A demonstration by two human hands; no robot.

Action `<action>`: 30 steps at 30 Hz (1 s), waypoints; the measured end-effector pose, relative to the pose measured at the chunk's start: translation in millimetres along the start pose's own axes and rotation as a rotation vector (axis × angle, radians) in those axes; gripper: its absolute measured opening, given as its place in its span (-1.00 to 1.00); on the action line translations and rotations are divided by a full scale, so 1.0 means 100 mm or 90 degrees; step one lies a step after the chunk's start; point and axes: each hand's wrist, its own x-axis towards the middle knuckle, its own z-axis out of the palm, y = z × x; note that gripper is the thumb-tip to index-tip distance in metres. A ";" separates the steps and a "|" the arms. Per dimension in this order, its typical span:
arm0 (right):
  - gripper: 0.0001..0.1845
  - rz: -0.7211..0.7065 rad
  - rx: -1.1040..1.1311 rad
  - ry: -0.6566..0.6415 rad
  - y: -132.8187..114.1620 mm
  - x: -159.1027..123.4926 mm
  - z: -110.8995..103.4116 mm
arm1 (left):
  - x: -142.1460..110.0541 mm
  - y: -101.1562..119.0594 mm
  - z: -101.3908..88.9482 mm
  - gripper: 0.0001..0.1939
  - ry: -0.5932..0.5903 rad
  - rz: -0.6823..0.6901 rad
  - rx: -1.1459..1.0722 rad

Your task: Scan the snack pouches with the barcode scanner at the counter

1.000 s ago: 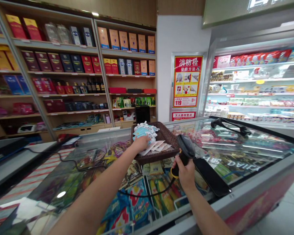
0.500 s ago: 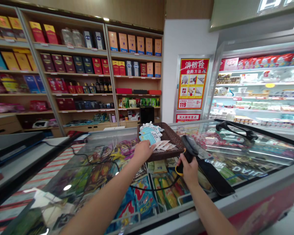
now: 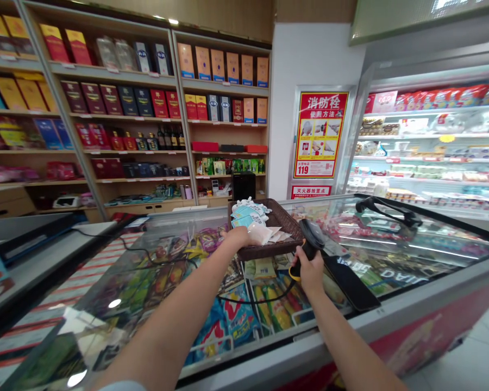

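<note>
My left hand (image 3: 238,238) reaches over the freezer's glass lid (image 3: 155,271) to the near left edge of a dark wicker basket (image 3: 287,220) and pinches a small white packet (image 3: 261,234). Light blue and white packets (image 3: 248,213) are piled at the basket's back left. My right hand (image 3: 309,269) grips the handle of a black barcode scanner (image 3: 313,238), its head pointing toward the basket. The scanner's cable (image 3: 252,300) trails left across the glass.
A flat black panel (image 3: 352,282) lies on the glass right of my right hand. A black handle (image 3: 385,210) sits on the far lid. Shelves of boxed goods (image 3: 146,103) line the back wall; an open chiller (image 3: 432,141) stands at right. A counter (image 3: 28,255) is at left.
My left hand has drawn back from the blue packets at the basket's rear and now pinches a white packet at its near edge. The scanner hand barely moved.
</note>
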 end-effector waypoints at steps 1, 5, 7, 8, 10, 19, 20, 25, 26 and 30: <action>-0.47 0.001 0.000 -0.001 0.00 0.00 0.00 | -0.02 0.00 -0.03 -0.34 0.020 -0.018 -0.006; -0.49 0.006 0.013 -0.013 0.02 0.01 0.01 | -0.06 -0.07 -0.11 -0.69 0.133 0.037 -0.150; -0.50 0.014 0.038 -0.016 0.01 0.04 0.03 | -0.05 -0.14 -0.07 -0.78 0.174 0.043 -0.346; -0.51 0.021 0.056 -0.022 -0.01 0.05 0.05 | -0.05 -0.17 -0.03 -0.79 0.184 0.029 -0.478; -0.51 0.037 0.096 -0.046 -0.08 0.07 0.12 | -0.03 -0.23 0.08 -0.75 0.184 0.002 -0.766; -0.53 0.171 0.092 -0.365 -0.29 -0.12 0.51 | 0.03 -0.25 0.27 -0.71 0.264 0.004 -1.095; -0.53 0.184 0.071 -0.378 -0.26 -0.15 0.51 | 0.04 -0.25 0.28 -0.71 0.272 0.005 -1.088; -0.56 0.210 0.002 -0.392 -0.10 -0.18 0.47 | 0.06 -0.27 0.31 -0.71 0.287 -0.004 -1.083; -0.57 0.207 -0.005 -0.388 -0.09 -0.18 0.46 | 0.07 -0.27 0.32 -0.72 0.290 -0.010 -1.082; -0.55 0.206 -0.014 -0.362 -0.12 -0.19 0.45 | 0.08 -0.25 0.32 -0.74 0.284 -0.037 -1.079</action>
